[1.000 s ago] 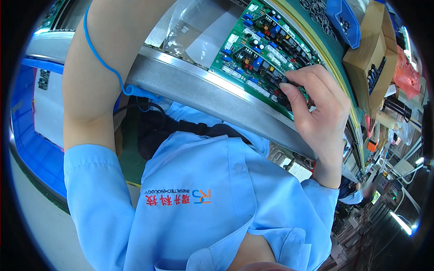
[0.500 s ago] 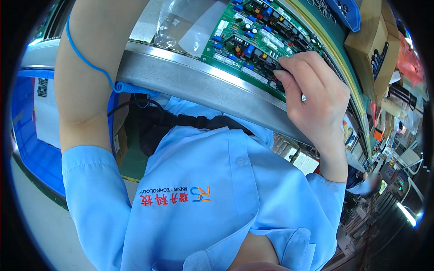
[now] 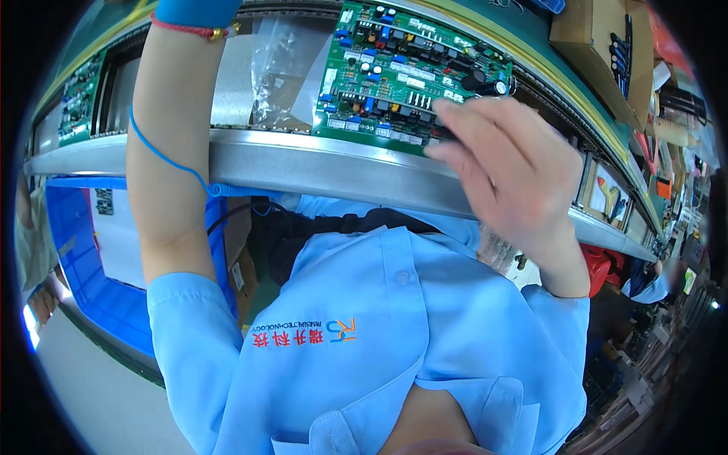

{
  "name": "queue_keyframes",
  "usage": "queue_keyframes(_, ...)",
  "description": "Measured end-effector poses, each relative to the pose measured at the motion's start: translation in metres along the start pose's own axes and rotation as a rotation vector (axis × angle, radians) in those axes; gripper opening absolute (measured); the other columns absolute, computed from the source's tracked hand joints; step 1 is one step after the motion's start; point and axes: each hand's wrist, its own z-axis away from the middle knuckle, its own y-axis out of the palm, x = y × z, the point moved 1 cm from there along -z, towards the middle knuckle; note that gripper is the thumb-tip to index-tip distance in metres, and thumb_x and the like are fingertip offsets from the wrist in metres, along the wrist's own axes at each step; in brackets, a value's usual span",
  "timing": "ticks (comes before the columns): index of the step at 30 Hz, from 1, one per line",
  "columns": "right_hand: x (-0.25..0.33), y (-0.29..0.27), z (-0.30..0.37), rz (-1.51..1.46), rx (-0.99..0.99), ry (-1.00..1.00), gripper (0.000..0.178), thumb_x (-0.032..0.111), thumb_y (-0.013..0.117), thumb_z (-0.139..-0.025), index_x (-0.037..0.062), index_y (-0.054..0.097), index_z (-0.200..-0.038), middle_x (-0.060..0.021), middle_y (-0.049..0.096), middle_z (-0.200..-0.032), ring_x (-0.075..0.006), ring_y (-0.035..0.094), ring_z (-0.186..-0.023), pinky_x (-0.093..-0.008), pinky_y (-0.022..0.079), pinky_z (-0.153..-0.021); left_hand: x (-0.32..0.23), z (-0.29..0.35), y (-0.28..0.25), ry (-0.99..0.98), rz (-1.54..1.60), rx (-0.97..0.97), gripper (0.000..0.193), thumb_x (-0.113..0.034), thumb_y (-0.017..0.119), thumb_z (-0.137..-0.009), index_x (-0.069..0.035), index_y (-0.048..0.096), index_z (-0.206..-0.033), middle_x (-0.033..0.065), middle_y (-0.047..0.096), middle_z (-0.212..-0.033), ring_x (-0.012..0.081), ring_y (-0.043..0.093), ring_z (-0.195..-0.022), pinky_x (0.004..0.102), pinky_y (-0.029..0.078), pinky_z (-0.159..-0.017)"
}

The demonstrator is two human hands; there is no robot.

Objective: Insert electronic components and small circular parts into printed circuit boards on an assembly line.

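My right hand (image 3: 519, 171) is over the near right part of a green circuit board (image 3: 385, 89), a little blurred. Its thumb and index finger are apart, with dark board parts showing in the gap. Rows of blue, white and black components cover the board, and a dark round capacitor (image 3: 495, 88) lies near its right side. Of my left arm (image 3: 171, 152) only the forearm shows, reaching up past the top edge. A blue wristband (image 3: 199, 11) with a coiled blue cord (image 3: 227, 189) is on it; the left hand itself is out of the picture.
A metal rail (image 3: 303, 155) runs along the near side of the line. Clear plastic bags (image 3: 273, 72) lie left of the board. Another green board (image 3: 80, 102) sits far left. A blue bin (image 3: 83, 250) stands below left, a cardboard box (image 3: 599, 45) at upper right.
My right thumb and index finger, earlier close together on the board's components, have spread apart. The view has swung, bringing the left-hand board and my wristband into sight.
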Motion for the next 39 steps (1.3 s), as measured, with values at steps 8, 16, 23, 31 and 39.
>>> queue_keyframes(8, 0.066, 0.037, 0.016, -0.197, 0.067, 0.003, 0.018, 0.018, 0.064, -0.076, 0.0062, 0.065, -0.09, -0.0008, 0.053, -0.082, -0.0124, 0.054, -0.065, -0.024, 0.043, -0.051, -0.025, 0.009, -0.014, 0.067, -0.233, -0.037, 0.026, -0.014, 0.067, -0.094, 0.004, 0.067, -0.112, 0.0096, 0.071, -0.097, 0.015, 0.067, -0.088, 0.0259, 0.054, -0.079)
queue_keyframes(16, 0.084, 0.072, -0.008, -0.095, 0.01, 0.008, 0.037, 0.017, 0.064, -0.079, 0.0087, 0.069, -0.114, -0.0005, 0.063, -0.099, -0.0085, 0.054, -0.067, -0.0187, 0.042, -0.047, 0.049, 0.006, -0.054, 0.017, -0.584, 0.121, 0.041, -0.026, 0.07, -0.094, 0.0, 0.061, -0.124, 0.0047, 0.069, -0.121, 0.0121, 0.065, -0.101, 0.0267, 0.049, -0.084)
queue_keyframes(23, 0.081, 0.076, -0.006, -0.007, -0.019, 0.04, 0.039, 0.017, 0.063, -0.081, 0.008, 0.068, -0.118, -0.0037, 0.067, -0.102, -0.0079, 0.053, -0.066, -0.0167, 0.039, -0.043, 0.006, 0.009, -0.021, 0.058, -0.519, 0.086, 0.022, -0.018, 0.066, -0.094, 0.001, 0.069, -0.104, 0.0069, 0.07, -0.087, 0.0118, 0.063, -0.078, 0.0262, 0.05, -0.072)
queue_keyframes(31, 0.084, 0.076, -0.005, -0.05, -0.041, 0.052, 0.032, 0.016, 0.062, -0.083, -0.0007, 0.069, -0.109, -0.0031, 0.06, -0.079, -0.0129, 0.059, -0.069, -0.0205, 0.043, -0.047, -0.019, 0.015, 0.0, -0.004, -0.525, 0.03, 0.012, -0.006, 0.066, -0.091, 0.004, 0.068, -0.097, 0.0065, 0.066, -0.077, 0.0118, 0.061, -0.069, 0.0253, 0.049, -0.065)
queue_keyframes(39, 0.082, 0.077, -0.005, -0.075, -0.047, 0.053, 0.03, 0.015, 0.063, -0.082, -0.004, 0.068, -0.105, -0.003, 0.06, -0.076, -0.0131, 0.059, -0.069, -0.0208, 0.043, -0.047, -0.021, 0.014, 0.001, -0.014, -0.561, 0.044, 0.012, -0.005, 0.065, -0.091, 0.004, 0.069, -0.097, 0.007, 0.067, -0.079, 0.0122, 0.061, -0.071, 0.0255, 0.049, -0.066)
